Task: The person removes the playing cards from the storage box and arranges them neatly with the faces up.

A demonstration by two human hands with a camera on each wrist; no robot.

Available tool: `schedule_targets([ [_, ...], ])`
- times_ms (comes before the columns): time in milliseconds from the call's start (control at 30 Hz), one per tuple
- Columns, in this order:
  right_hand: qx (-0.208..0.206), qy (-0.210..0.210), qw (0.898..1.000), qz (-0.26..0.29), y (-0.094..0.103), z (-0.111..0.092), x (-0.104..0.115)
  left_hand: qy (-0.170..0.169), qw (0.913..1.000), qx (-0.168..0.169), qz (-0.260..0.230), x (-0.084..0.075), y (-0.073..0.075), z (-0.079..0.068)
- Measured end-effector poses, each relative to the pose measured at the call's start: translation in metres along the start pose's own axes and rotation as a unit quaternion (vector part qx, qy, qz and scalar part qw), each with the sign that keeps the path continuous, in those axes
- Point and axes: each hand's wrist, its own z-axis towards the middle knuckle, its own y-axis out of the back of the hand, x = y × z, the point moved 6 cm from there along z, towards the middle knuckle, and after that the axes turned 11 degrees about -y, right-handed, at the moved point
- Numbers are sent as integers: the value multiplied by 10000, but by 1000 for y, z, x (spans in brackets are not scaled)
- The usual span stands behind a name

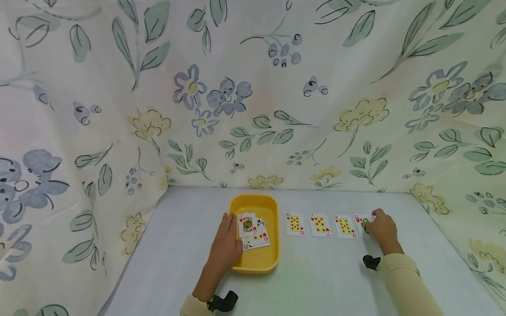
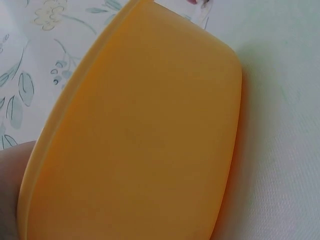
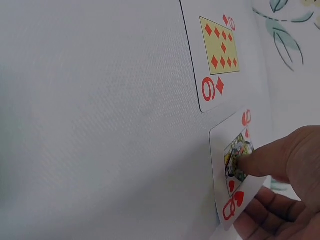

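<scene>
In the head view my right hand (image 1: 383, 229) is at the right end of a row of playing cards. It pinches the queen of hearts (image 3: 232, 160), thumb on its face and fingers behind; the right wrist view shows the card tilted up. Beside it lies the nine of diamonds (image 1: 347, 227), then the seven of hearts (image 1: 320, 225) and the ten of diamonds (image 1: 294, 224). My left hand (image 1: 226, 243) holds the left rim of a yellow tray (image 1: 258, 263). Inside, a jack of hearts (image 1: 247, 224) tops several overlapping cards. The left wrist view mostly shows the tray's wall.
A white cloth covers the table (image 1: 320, 276). Floral fabric (image 1: 253, 87) hangs behind it and along both sides. A black strap device (image 1: 224, 302) is on my left wrist, and another black device (image 1: 371, 262) on my right.
</scene>
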Motion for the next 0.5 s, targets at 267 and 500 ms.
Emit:
schedule_targets([
  [267,-52,8,10000,-80,-2,1,1,-16,10000,-20,-22,0,1,0],
  [500,233,189,9992,-255,-4,-1,5,17,10000,35,-80,2,1,0],
])
